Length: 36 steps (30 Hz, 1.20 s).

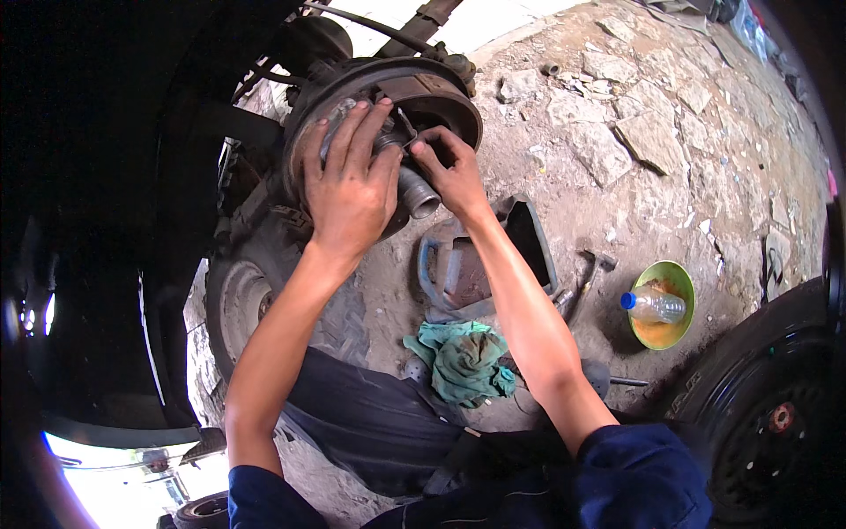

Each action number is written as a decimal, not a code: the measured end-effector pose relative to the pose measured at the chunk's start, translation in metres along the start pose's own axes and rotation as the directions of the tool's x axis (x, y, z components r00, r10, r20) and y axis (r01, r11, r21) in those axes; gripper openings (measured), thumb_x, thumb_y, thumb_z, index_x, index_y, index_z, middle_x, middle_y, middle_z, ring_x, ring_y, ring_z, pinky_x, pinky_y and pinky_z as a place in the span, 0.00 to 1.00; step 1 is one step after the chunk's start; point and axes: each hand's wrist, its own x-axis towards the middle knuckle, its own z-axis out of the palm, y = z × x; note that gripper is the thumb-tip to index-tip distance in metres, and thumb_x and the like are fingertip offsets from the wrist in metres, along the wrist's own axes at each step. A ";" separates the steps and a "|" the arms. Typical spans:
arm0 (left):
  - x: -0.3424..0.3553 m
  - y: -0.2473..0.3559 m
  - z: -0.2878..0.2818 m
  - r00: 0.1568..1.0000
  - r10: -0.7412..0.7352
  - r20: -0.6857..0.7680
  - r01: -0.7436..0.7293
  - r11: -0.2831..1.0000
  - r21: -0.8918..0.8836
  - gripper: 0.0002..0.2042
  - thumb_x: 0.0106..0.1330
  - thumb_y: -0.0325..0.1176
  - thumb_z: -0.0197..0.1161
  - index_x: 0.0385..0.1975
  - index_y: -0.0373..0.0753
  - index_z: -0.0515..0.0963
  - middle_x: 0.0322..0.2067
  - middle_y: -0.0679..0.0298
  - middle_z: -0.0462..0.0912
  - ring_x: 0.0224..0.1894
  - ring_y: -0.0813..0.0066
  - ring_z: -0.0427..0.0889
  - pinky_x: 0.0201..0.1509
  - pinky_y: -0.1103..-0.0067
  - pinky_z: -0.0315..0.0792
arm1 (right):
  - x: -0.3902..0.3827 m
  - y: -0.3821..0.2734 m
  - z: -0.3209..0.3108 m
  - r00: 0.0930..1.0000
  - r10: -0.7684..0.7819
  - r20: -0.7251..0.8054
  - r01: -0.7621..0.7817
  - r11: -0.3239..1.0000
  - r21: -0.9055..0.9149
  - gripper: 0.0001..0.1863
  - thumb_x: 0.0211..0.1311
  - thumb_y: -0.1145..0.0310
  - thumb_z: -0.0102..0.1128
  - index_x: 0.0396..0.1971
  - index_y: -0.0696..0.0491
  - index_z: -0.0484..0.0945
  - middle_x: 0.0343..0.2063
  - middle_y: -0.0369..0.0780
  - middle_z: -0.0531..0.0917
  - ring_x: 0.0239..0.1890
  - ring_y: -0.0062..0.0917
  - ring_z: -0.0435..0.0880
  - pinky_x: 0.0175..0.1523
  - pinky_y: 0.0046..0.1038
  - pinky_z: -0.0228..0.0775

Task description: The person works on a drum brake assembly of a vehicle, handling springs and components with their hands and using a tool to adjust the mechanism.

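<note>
My left hand (351,181) grips the upper front of a dark wheel-hub and brake assembly (425,86), its long fingers bent over a greyish part that they largely hide. Just to the right, my right hand (448,176) pinches a small thin metal piece beside the hub's centre; its exact shape is unclear. Between and below both hands, a greasy cylindrical spindle (418,192) sticks out toward me. Metal rods and a shaft (397,35) run behind the assembly.
A tyre (242,295) lies left, another (758,401) right. On the rubble-strewn ground (634,203) are a cut plastic container (441,264), green rags (467,366), a hammer (599,263) and a green bowl (661,335) holding a bottle (656,307). Dark vehicle bodywork (106,220) fills the left.
</note>
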 end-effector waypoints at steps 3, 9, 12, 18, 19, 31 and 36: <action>0.000 0.010 0.001 0.998 -0.063 0.006 0.063 0.998 0.023 0.04 0.59 0.36 0.65 0.32 0.46 0.82 0.63 0.66 0.68 0.68 0.66 0.59 0.71 0.65 0.49 | -0.002 0.002 -0.003 0.987 -0.155 -0.042 0.145 0.975 -0.169 0.19 0.49 0.59 0.74 0.34 0.58 0.80 0.28 0.41 0.83 0.33 0.25 0.80 0.42 0.25 0.72; -0.006 0.010 0.007 0.992 -0.123 -0.039 0.119 0.988 -0.100 0.04 0.60 0.35 0.65 0.31 0.44 0.82 0.62 0.66 0.69 0.67 0.65 0.60 0.71 0.64 0.49 | -0.011 0.002 0.007 0.890 -0.293 -0.349 0.189 0.934 -0.302 0.28 0.41 0.63 0.77 0.41 0.59 0.73 0.32 0.44 0.80 0.33 0.29 0.80 0.42 0.28 0.72; -0.007 0.012 0.012 0.982 -0.159 -0.103 0.138 0.972 -0.191 0.03 0.57 0.31 0.64 0.29 0.41 0.79 0.61 0.66 0.70 0.67 0.66 0.62 0.70 0.60 0.49 | -0.005 0.007 0.006 0.828 -0.407 -0.385 0.265 0.890 -0.370 0.41 0.38 0.62 0.79 0.50 0.60 0.64 0.45 0.51 0.71 0.47 0.35 0.74 0.46 0.33 0.72; -0.007 0.009 0.007 0.979 -0.168 -0.113 0.144 0.970 -0.196 0.04 0.58 0.33 0.66 0.30 0.42 0.81 0.59 0.66 0.73 0.65 0.64 0.63 0.70 0.63 0.51 | 0.003 -0.007 0.000 0.765 -0.614 -0.194 0.275 0.583 -0.764 0.58 0.38 0.51 0.76 0.66 0.61 0.52 0.56 0.56 0.67 0.58 0.49 0.71 0.52 0.40 0.73; -0.005 0.009 0.003 0.981 -0.168 -0.093 0.148 0.970 -0.194 0.04 0.58 0.33 0.66 0.30 0.42 0.81 0.59 0.66 0.73 0.65 0.64 0.64 0.69 0.64 0.53 | 0.002 -0.007 -0.001 0.797 -0.570 -0.200 0.251 0.614 -0.748 0.57 0.37 0.51 0.76 0.66 0.60 0.53 0.55 0.55 0.68 0.55 0.48 0.73 0.50 0.40 0.74; 0.071 -0.052 -0.036 0.916 0.348 0.200 -0.291 0.919 -0.267 0.23 0.57 0.32 0.65 0.54 0.40 0.74 0.61 0.60 0.71 0.58 0.60 0.75 0.60 0.69 0.72 | 0.004 -0.019 0.003 0.854 -0.443 -0.274 0.112 0.670 -0.734 0.43 0.44 0.51 0.70 0.59 0.57 0.62 0.47 0.50 0.76 0.43 0.49 0.81 0.43 0.43 0.75; 0.073 -0.055 -0.028 0.855 0.456 0.246 -0.416 0.887 -0.198 0.21 0.60 0.33 0.65 0.55 0.41 0.76 0.52 0.59 0.80 0.52 0.61 0.81 0.55 0.69 0.76 | -0.001 -0.019 0.002 0.901 -0.339 -0.271 0.068 0.728 -0.683 0.49 0.41 0.54 0.75 0.61 0.57 0.58 0.50 0.50 0.73 0.43 0.46 0.82 0.42 0.43 0.75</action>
